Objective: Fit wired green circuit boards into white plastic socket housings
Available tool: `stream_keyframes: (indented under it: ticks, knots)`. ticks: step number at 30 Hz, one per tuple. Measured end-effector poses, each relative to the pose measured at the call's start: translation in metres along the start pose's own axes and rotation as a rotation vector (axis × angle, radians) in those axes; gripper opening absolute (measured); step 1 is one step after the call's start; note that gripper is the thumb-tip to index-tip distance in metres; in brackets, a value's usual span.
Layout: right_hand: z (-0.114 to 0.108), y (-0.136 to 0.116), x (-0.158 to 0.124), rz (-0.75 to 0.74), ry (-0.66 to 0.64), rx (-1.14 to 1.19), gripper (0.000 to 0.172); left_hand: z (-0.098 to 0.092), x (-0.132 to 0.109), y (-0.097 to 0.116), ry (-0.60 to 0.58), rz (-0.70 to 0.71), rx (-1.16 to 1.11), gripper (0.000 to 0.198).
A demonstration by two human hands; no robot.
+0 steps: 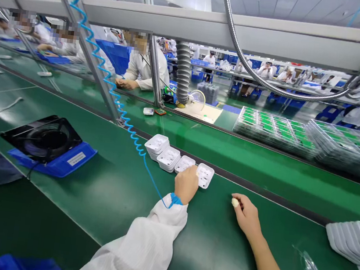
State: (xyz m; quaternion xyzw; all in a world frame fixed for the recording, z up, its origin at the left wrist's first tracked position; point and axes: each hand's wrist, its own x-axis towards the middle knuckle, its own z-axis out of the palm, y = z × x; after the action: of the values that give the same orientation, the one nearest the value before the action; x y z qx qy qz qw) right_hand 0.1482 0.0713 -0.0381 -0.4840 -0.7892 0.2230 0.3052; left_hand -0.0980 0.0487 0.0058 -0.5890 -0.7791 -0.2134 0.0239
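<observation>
White square plastic casings (205, 176) flank the left hand (186, 184). The right hand (247, 215) curls; whether either grips, I can't tell.

On the desk (214, 250), a row of cases (168, 156) runs beside the belt (230, 153); the left hand (186, 184) is at the row's right end, the right hand (246, 215) farther right. Left of the row, the fan (47, 137) rests on a bin (75, 163). At far right stands a stack (347, 237), a wrapper (312, 265) before it. Behind the belt, board trays (276, 132) lie right of the hose (183, 75)
</observation>
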Motion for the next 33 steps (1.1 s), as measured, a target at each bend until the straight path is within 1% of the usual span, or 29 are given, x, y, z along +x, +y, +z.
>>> stream_keyframes:
  ticks: [2, 4, 7, 9, 12, 15, 20, 24, 25, 29, 33]
  knots:
    - [0.000, 0.000, 0.000, -0.002, 0.000, -0.003, 0.030, 0.002, -0.006, 0.009, -0.015, 0.074, 0.002, 0.020]
    - [-0.001, 0.000, 0.000, -0.006, 0.000, -0.011, 0.030, 0.005, -0.012, 0.017, -0.065, 0.128, 0.021, 0.018]
    - [0.000, 0.000, 0.000, -0.013, -0.001, -0.023, 0.030, 0.012, -0.016, 0.023, -0.200, 0.133, 0.073, 0.015]
    - [0.000, 0.001, 0.000, -0.015, -0.001, -0.029, 0.030, 0.015, -0.016, 0.023, -0.246, 0.120, 0.090, 0.014]
    - [0.001, 0.002, 0.000, -0.023, -0.002, -0.033, 0.031, 0.015, -0.016, 0.022, -0.238, 0.109, 0.086, 0.014]
    - [0.000, 0.002, 0.000, -0.030, -0.007, -0.037, 0.031, 0.010, -0.016, 0.020, -0.230, 0.084, 0.076, 0.014]
    - [-0.001, -0.001, 0.000, -0.031, -0.006, -0.054, 0.031, 0.003, -0.016, 0.020, -0.165, 0.090, -0.007, 0.016]
    - [-0.002, -0.003, 0.000, -0.029, -0.006, -0.064, 0.031, 0.003, -0.016, 0.020, -0.232, 0.075, 0.004, 0.014]
    - [-0.002, -0.003, 0.000, -0.028, -0.007, -0.068, 0.031, 0.004, -0.016, 0.020, -0.229, 0.073, 0.001, 0.013]
    - [0.000, 0.002, -0.001, -0.018, -0.015, -0.087, 0.033, 0.005, -0.018, 0.019, -0.153, 0.071, -0.009, 0.014]
    - [0.002, 0.011, -0.001, 0.032, -0.038, -0.114, 0.036, 0.009, -0.020, 0.017, -0.194, 0.037, 0.003, 0.016]
